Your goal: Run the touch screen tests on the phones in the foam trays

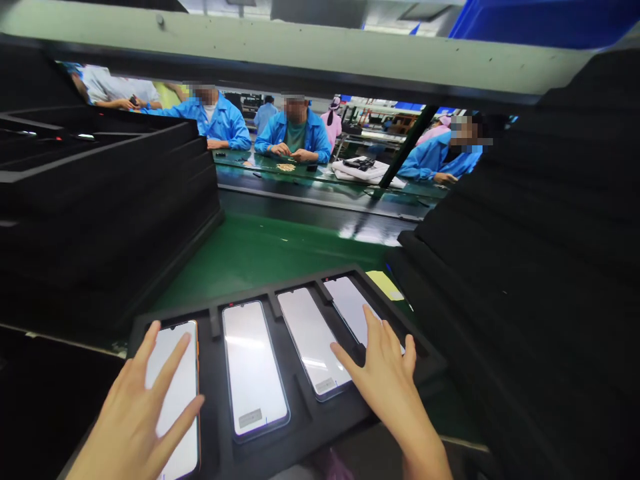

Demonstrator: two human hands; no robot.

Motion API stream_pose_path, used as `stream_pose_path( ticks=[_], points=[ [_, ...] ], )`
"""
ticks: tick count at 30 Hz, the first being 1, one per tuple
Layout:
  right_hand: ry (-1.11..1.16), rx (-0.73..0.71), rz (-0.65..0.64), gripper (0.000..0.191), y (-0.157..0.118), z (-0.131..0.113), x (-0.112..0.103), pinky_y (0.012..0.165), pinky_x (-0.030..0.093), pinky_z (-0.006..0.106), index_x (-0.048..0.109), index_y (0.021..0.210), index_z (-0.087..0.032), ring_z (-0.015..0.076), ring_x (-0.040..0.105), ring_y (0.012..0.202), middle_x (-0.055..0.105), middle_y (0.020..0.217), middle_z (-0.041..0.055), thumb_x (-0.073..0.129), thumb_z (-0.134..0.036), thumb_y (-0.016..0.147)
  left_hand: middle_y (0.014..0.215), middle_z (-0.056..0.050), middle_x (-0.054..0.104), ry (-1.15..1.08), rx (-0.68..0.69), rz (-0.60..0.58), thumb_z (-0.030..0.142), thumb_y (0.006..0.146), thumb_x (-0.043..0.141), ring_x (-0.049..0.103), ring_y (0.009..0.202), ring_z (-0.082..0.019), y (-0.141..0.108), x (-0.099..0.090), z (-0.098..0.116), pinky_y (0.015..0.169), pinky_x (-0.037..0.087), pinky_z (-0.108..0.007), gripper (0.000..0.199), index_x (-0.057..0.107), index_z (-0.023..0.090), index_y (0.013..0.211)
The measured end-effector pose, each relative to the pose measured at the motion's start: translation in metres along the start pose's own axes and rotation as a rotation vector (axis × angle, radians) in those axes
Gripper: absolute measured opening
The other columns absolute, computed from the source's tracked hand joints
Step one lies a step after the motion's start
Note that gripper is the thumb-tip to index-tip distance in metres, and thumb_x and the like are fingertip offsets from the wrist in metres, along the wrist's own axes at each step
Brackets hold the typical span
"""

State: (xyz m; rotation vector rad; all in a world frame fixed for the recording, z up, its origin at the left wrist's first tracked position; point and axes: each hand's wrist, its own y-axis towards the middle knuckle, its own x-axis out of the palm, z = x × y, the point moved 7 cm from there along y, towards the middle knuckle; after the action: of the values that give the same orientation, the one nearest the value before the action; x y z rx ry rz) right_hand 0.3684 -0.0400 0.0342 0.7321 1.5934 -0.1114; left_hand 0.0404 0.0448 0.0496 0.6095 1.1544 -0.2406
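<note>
A black foam tray (304, 437) lies in front of me with phones in its slots, their screens white. My left hand (133, 410) is over the leftmost phone (189, 380), which has an orange edge; its fingers are spread. Beside it lies a second phone (253, 367) that neither hand covers. The third phone (307, 333) has my right thumb at its right side. My right hand (387, 373), fingers apart, reaches over the rightmost phone (350, 300) and partly hides it. Whether the fingertips touch the phones is hard to tell.
Stacked black trays (100, 220) rise at the left, and another black stack (540, 267) stands at the right. A yellow paper (385, 285) and a pen lie on the green table (280, 247). A pale beam (300, 50) crosses above. People in blue sit beyond.
</note>
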Motion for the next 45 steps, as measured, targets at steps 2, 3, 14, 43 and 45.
stream_pose_path(
  ticks=[2, 3, 14, 43, 45],
  points=[
    [-0.037, 0.007, 0.017, 0.086, 0.002, -0.006, 0.002, 0.102, 0.016, 0.058, 0.019, 0.14, -0.012, 0.0362, 0.035, 0.125, 0.046, 0.13, 0.0194, 0.032, -0.068, 0.076, 0.149, -0.005, 0.023, 0.087, 0.041, 0.003, 0.032, 0.083, 0.045, 0.027, 0.131, -0.037, 0.013, -0.001, 0.013, 0.098, 0.03, -0.063, 0.065, 0.017, 0.038, 0.141],
    [-0.049, 0.005, 0.021, 0.087, 0.003, -0.008, 0.002, 0.102, 0.016, 0.058, 0.018, 0.14, -0.011, 0.0369, 0.034, 0.126, 0.046, 0.129, 0.0198, 0.032, -0.069, 0.076, 0.148, -0.008, 0.026, 0.144, 0.067, 0.001, 0.032, 0.084, 0.045, 0.028, 0.13, -0.039, 0.019, -0.002, 0.019, 0.096, 0.028, -0.065, 0.063, 0.02, 0.036, 0.141],
    [-0.077, -0.173, -0.037, 0.082, 0.01, -0.011, 0.017, 0.104, 0.017, 0.057, 0.022, 0.14, -0.013, 0.0327, 0.037, 0.125, 0.048, 0.127, 0.0183, 0.03, -0.066, 0.078, 0.148, -0.015, 0.013, 0.41, 0.463, -0.785, 0.004, 0.038, 0.083, 0.011, 0.134, -0.036, 0.062, 0.0, 0.034, 0.103, 0.013, -0.062, 0.113, 0.034, 0.035, 0.135],
    [-0.147, -0.324, -0.008, 0.067, 0.012, -0.016, 0.012, 0.102, 0.021, 0.059, 0.043, 0.129, -0.015, 0.0324, 0.048, 0.115, 0.058, 0.115, 0.0171, 0.035, -0.061, 0.081, 0.142, -0.019, 0.023, 0.298, 0.692, -0.831, 0.004, 0.021, 0.085, 0.019, 0.131, -0.038, 0.07, 0.018, 0.064, 0.102, 0.011, -0.063, 0.122, 0.041, 0.025, 0.132],
    [-0.156, -0.308, -0.014, 0.066, 0.012, -0.016, 0.009, 0.102, 0.021, 0.057, 0.043, 0.13, -0.014, 0.0315, 0.047, 0.117, 0.057, 0.117, 0.0174, 0.035, -0.059, 0.082, 0.142, -0.018, 0.021, 0.316, 0.682, -0.848, 0.005, 0.023, 0.085, 0.018, 0.132, -0.037, 0.07, 0.017, 0.065, 0.101, 0.011, -0.063, 0.119, 0.041, 0.027, 0.131]
  ],
)
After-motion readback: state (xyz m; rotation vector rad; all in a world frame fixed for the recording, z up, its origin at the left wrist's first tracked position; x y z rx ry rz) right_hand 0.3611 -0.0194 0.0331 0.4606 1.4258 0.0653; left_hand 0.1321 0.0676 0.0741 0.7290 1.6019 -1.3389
